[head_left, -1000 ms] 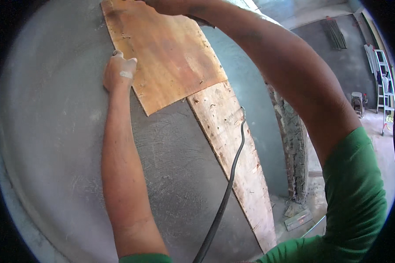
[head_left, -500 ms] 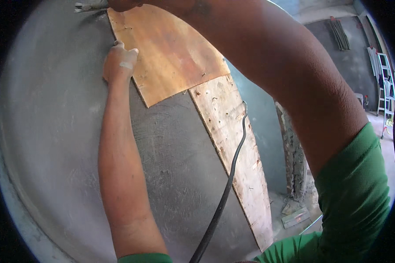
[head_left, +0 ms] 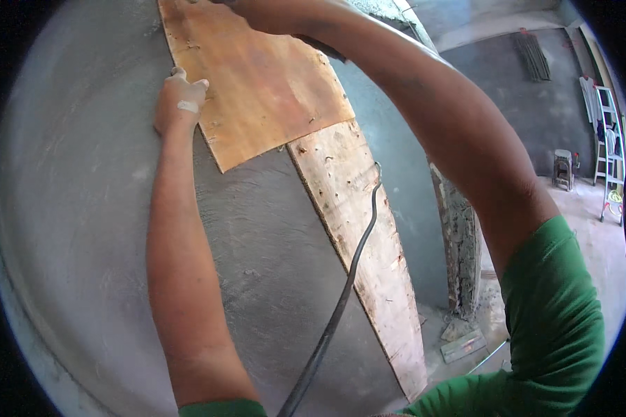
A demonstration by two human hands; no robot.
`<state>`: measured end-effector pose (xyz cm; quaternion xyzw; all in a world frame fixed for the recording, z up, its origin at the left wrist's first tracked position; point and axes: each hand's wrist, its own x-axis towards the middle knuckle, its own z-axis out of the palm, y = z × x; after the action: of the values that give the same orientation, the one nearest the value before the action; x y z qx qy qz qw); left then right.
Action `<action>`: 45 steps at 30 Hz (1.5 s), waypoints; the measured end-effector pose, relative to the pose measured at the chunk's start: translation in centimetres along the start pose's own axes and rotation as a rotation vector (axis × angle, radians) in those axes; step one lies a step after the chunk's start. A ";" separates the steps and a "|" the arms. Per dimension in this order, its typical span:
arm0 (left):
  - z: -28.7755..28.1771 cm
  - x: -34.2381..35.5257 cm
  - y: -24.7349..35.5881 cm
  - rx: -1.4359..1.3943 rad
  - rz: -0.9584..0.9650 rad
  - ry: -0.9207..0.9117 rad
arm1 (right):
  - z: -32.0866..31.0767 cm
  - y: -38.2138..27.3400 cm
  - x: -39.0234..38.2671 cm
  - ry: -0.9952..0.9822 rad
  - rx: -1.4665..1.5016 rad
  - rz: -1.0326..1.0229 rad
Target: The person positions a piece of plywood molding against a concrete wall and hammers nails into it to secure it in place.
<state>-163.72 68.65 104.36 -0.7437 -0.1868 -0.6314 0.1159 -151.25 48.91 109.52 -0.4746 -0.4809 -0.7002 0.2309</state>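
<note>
My left hand (head_left: 178,103) grips the left edge of an orange-brown plywood sheet (head_left: 271,90), with the thumb lying over its face and a pale patch near the wrist. The sheet lies against a grey plastered wall (head_left: 257,229). My right hand (head_left: 261,12) is over the sheet's upper part, at the top of the picture. Its fingers look curled but are mostly cut off, so what they hold is hidden. Under that wrist shows a dark edge I cannot identify. A long, pale, nail-studded board (head_left: 362,229) runs downward from the sheet's lower edge.
A dark, curved, cable-like strand (head_left: 337,313) crosses before the pale board. Right of it stand a rough concrete-crusted post (head_left: 460,243) and a flat rectangular piece (head_left: 464,346) on the floor. Farther back are a stool (head_left: 563,170) and a stepladder (head_left: 608,139).
My right hand has moved right along the sheet's top, and the frayed-looking tool that stuck out beside it is no longer in view. My left hand keeps its grip; the view has shifted slightly.
</note>
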 end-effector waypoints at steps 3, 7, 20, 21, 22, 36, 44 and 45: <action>0.4 0.4 -2.6 0.071 -0.025 0.056 | 2.6 0.1 -3.5 -0.161 -0.168 -0.160; -1.1 1.2 -5.5 0.071 0.010 -0.008 | 2.6 -2.9 -6.7 -0.172 0.401 0.372; -8.0 -50.3 -1.1 -0.628 -1.016 0.215 | 2.4 -3.7 -9.2 -0.024 0.731 0.543; -8.1 -55.0 0.2 -0.585 -1.122 0.135 | 2.1 -3.7 -9.3 -0.054 0.753 0.557; -8.0 -58.9 1.6 -0.546 -1.214 0.047 | 1.9 -3.6 -9.4 -0.042 0.780 0.560; -14.9 -84.0 10.9 -0.231 -1.525 -0.832 | 5.5 -1.7 -9.5 0.041 0.891 0.569; -17.6 -93.5 10.3 -0.362 -1.396 -1.028 | 4.0 4.0 -9.1 -0.033 0.900 0.439; -17.5 -94.4 10.4 -0.377 -1.376 -1.040 | 3.7 3.9 -8.9 -0.049 0.925 0.438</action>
<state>-187.59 39.71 15.34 -0.6662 -0.5151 -0.1631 -0.5141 -142.62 49.33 103.68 -0.4288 -0.6349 -0.3379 0.5466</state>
